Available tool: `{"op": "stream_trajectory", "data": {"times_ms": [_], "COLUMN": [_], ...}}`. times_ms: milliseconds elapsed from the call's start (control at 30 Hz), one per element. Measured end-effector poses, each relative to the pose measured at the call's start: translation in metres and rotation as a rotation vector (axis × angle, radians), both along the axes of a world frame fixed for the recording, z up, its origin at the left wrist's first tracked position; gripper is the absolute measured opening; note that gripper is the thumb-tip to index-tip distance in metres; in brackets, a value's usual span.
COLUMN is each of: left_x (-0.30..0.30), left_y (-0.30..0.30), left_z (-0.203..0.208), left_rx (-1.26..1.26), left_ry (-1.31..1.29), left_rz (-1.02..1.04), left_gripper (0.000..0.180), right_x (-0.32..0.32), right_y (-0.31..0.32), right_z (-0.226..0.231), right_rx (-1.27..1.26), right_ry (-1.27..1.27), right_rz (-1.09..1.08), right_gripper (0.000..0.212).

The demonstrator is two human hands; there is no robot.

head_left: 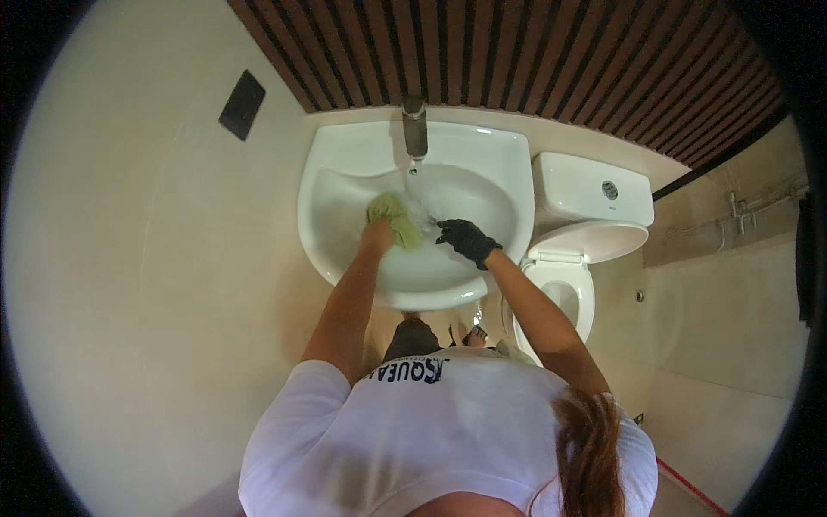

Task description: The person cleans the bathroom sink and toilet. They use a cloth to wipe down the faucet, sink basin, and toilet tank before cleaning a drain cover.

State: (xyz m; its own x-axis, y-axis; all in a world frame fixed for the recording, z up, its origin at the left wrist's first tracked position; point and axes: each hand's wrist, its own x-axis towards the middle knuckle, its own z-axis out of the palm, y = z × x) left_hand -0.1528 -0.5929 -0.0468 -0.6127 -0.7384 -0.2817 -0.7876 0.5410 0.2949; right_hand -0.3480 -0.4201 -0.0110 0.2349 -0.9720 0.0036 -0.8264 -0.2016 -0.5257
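Over the white washbasin [340, 146], my bare left hand [376, 236] is closed on a crumpled green cloth [390, 212]. A stream of water falls from the grey faucet [415, 133] and splashes just right of the cloth. My right hand [468, 241] wears a black glove and hovers over the right part of the bowl, beside the splashing water. Its fingers point left toward the stream, stretched and slightly apart, with nothing visible in them. The palm sides of both hands are hidden from above.
A white toilet [579, 297] with its lid up and its cistern [594, 189] stands right of the basin. Behind are brown slatted panels [517, 56]. A dark wall plate [242, 104] is on the left wall. Pipe fittings [741, 211] show at far right.
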Motion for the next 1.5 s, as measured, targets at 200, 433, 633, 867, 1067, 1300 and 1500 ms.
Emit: {"op": "stream_trajectory", "data": {"times_ms": [200,433,633,867,1067,1300,1500], "left_x": [0.005,0.037,-0.001,-0.032,-0.058,-0.045,-0.069], "left_y": [-0.010,-0.052,-0.041,-0.025,0.002,0.000,0.007], "left_z": [0.106,0.173,0.092,0.012,0.015,-0.005,-0.014], "left_rx": [0.337,0.636,1.120,-0.020,0.070,0.075,0.078], "left_ry": [-0.330,-0.092,0.273,0.231,0.369,0.335,0.587], "left_rz": [-0.307,-0.485,-0.221,-0.202,-0.104,0.145,-0.037], "left_gripper": [0.038,0.039,0.061,0.046,0.040,0.035,0.047], "right_x": [0.054,0.051,0.007,0.029,-0.001,0.022,0.025], "right_y": [-0.047,-0.066,-0.091,-0.100,-0.056,-0.092,-0.108], "right_z": [-0.002,-0.009,-0.061,0.009,-0.035,-0.001,-0.004], "right_rx": [0.312,0.330,-0.028,0.181,0.212,0.004,0.220], "right_ry": [0.125,0.301,-0.164,-0.362,-0.807,-0.060,-0.595], "right_rz": [-0.632,-0.367,-0.549,-0.505,-0.622,-0.541,-0.665], "right_gripper": [0.064,0.058,0.035,0.023,0.018,0.019,0.036]}}
